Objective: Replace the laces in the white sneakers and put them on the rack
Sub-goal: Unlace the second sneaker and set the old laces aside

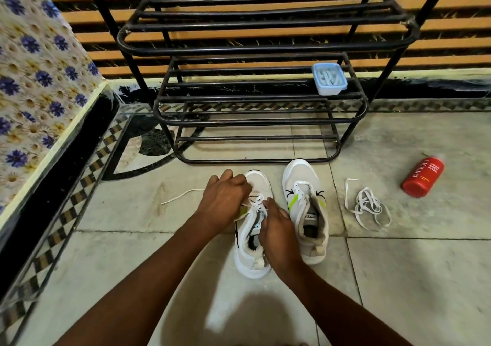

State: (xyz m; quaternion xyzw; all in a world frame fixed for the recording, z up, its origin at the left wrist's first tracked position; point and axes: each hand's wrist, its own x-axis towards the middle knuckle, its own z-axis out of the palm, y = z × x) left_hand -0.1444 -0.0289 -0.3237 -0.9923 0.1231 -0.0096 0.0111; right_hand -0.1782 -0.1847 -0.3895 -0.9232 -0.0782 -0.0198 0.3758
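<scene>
On the left sneaker [249,239], both hands pinch the lace [257,204]; left hand [225,199], right hand [276,226]: draw each crossing evenly snug.

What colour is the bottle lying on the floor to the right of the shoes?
The bottle is red with white lettering, seen in the head view.

one view only, head-worn, wide-angle, edges bowed. looks forward and steeply down onto the pale stone-tiled floor [398,279]. both forearms enter from the bottom edge, close under the lens. black metal-tube shoe rack [255,45] stands straight ahead, filling the upper middle. floral-patterned wall [34,80] runs down the left side. no second view to overlap.
</scene>
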